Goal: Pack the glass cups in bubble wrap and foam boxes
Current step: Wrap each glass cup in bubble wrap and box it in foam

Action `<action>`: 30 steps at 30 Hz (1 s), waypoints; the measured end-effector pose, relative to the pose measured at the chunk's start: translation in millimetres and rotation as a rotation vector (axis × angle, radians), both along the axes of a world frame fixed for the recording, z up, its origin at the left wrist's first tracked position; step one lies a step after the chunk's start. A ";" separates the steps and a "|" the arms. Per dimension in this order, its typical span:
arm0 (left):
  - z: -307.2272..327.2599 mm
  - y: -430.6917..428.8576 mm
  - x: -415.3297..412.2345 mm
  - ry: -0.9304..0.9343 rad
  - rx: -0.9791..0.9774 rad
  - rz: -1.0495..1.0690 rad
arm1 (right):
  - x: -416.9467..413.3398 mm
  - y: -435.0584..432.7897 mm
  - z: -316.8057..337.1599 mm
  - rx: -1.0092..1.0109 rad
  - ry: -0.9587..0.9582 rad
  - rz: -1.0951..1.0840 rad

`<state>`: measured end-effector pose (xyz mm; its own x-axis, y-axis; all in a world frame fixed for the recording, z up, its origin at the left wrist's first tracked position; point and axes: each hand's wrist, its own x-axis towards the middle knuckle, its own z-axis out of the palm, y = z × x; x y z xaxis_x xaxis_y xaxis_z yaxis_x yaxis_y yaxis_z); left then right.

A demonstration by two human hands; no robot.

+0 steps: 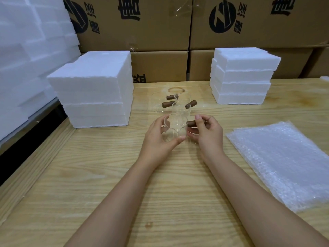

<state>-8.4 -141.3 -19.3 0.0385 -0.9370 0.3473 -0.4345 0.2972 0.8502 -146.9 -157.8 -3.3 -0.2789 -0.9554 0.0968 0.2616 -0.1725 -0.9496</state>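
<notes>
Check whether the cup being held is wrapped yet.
Unwrapped: the glass cup is bare between the left hand and right hand; the bubble wrap lies flat, apart.

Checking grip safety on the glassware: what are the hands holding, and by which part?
One glass cup: the left hand cups its clear body, the right hand pinches its brown handle.

A pale wooden bench (89,157) with clear grain fills the foreground, a raised strip running along its left edge. Behind it, brown cardboard cartons (160,29) with black printed marks stand stacked like a wall, evenly lit
</notes>
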 end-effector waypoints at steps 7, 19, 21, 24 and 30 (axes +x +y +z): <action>-5.6 -5.6 1.6 -0.052 0.074 0.042 | 0.6 -5.7 -5.4 0.073 0.103 -0.003; -4.0 -4.9 2.2 -0.115 0.105 0.095 | -29.9 -17.2 19.6 0.172 0.743 -0.160; -3.9 -5.3 2.8 -0.125 0.106 0.118 | -58.1 -18.8 38.3 0.145 0.914 -0.228; -4.1 -6.6 3.2 -0.135 0.109 0.151 | -109.4 -19.6 52.0 0.408 1.369 -0.205; -5.3 -8.8 4.8 -0.126 0.085 0.191 | -143.3 -12.7 40.7 0.766 1.450 -0.008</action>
